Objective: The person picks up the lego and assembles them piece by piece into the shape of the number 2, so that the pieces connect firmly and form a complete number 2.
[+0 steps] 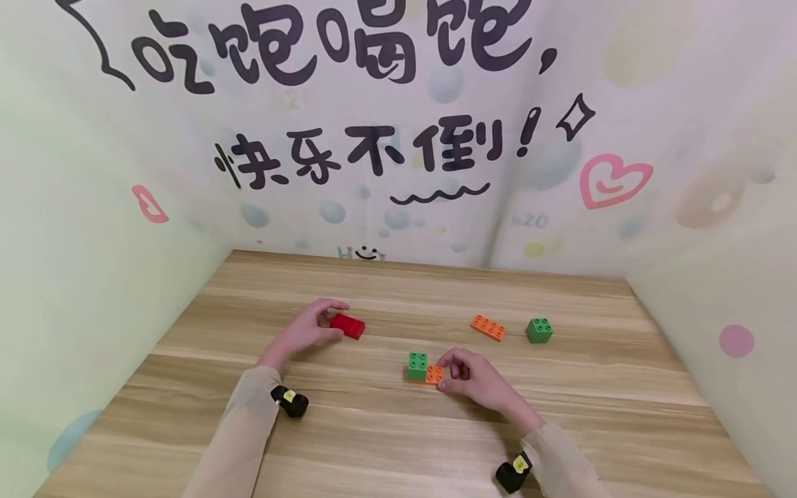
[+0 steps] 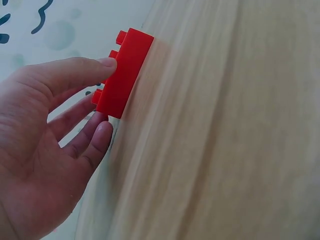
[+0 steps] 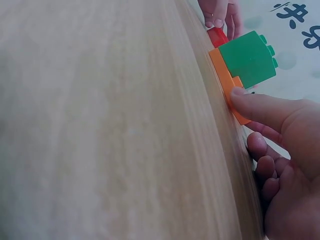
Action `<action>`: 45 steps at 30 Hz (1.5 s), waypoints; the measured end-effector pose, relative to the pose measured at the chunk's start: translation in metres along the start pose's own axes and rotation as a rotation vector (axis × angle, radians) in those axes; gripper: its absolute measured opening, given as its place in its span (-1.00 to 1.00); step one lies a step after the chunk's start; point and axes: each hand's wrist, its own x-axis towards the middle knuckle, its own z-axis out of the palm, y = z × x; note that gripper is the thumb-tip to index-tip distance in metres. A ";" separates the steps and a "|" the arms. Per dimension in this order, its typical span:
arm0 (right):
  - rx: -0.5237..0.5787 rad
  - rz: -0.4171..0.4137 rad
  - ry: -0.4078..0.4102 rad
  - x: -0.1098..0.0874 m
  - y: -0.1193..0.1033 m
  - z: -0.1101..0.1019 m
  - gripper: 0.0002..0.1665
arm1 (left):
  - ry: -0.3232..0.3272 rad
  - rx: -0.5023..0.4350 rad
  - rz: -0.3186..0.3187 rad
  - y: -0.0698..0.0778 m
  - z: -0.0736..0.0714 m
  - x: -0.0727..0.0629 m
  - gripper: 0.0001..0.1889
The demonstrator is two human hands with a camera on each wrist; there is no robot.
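In the head view my left hand [image 1: 305, 329] is at the left end of a red toy building brick [image 1: 349, 326] lying on the table. Its thumb overlaps the studded side in the left wrist view [image 2: 70, 120], while the index finger reaches past above the brick, apart from it. My right hand [image 1: 476, 379] pinches the right end of a flat orange brick [image 1: 434, 375] between thumb and index finger. A green brick [image 1: 417, 366] stands on the orange one's left half, studs up. The right wrist view shows the thumb on the orange brick [image 3: 227, 82] beside the green block [image 3: 250, 60].
Farther back on the right lie another orange brick [image 1: 488, 327] and a separate green brick [image 1: 539, 330]. The wooden table [image 1: 373, 436] meets a printed backdrop [image 1: 386, 221] at its far edge, with pale walls on both sides. Black wrist cameras sit on both sleeves.
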 end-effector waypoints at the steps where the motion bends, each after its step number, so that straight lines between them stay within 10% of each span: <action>1: 0.005 0.002 -0.001 -0.001 -0.004 0.000 -0.69 | -0.002 -0.004 -0.010 -0.001 0.001 0.000 -0.47; 15: 0.026 0.002 0.000 -0.008 -0.028 -0.005 -0.70 | 0.006 0.033 -0.073 -0.010 0.003 0.001 -0.61; 27: 0.002 0.005 -0.011 0.001 0.007 0.001 -0.68 | 0.001 0.072 -0.099 -0.004 0.002 0.000 -0.65; 45: 0.024 0.010 -0.015 -0.001 -0.001 0.000 -0.67 | 0.013 0.103 -0.084 0.001 0.003 -0.001 -0.64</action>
